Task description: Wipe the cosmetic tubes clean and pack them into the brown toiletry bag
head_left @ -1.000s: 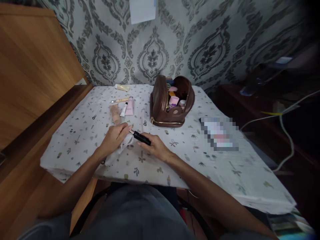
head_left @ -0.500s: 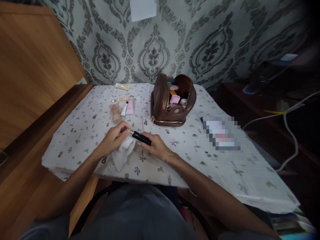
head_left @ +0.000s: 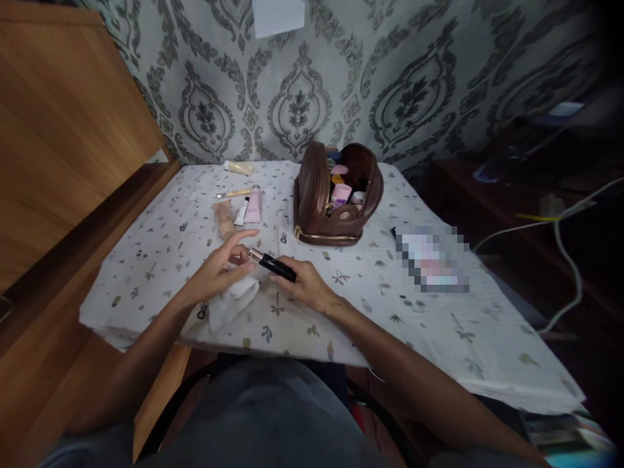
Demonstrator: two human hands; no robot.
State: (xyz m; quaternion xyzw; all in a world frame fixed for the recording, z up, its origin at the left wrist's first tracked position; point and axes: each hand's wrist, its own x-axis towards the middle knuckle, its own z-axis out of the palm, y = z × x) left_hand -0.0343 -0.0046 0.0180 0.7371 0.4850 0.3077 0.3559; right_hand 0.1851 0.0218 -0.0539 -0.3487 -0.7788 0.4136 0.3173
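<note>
My right hand (head_left: 307, 283) is wrapped round a slim black tube with a silver end (head_left: 277, 266), which points left toward my other hand. My left hand (head_left: 219, 273) has its index finger stretched out and its thumb apart, while its other fingers curl around a crumpled white cloth (head_left: 234, 300) that hangs below the palm. The silver tip is close to the left fingers; whether they touch it I cannot tell. Just beyond the left hand lies a beige squeeze tube (head_left: 223, 216). Near it are a pink tube (head_left: 254, 205) and a small white tube with a black cap (head_left: 242, 212).
An unzipped brown cosmetic bag (head_left: 312, 201) with several items inside stands at the back. A pale yellow tube (head_left: 238, 168) and a thin gold-coloured stick (head_left: 234, 193) lie back left. A blurred-out phone-like device (head_left: 431, 260) is on the right. A white cable (head_left: 578, 279) hangs beyond the table edge.
My left fingers have come away from the silver end and spread, with the index finger now extended. The cloth has shifted slightly left. My right hand keeps its grip on the black tube.
</note>
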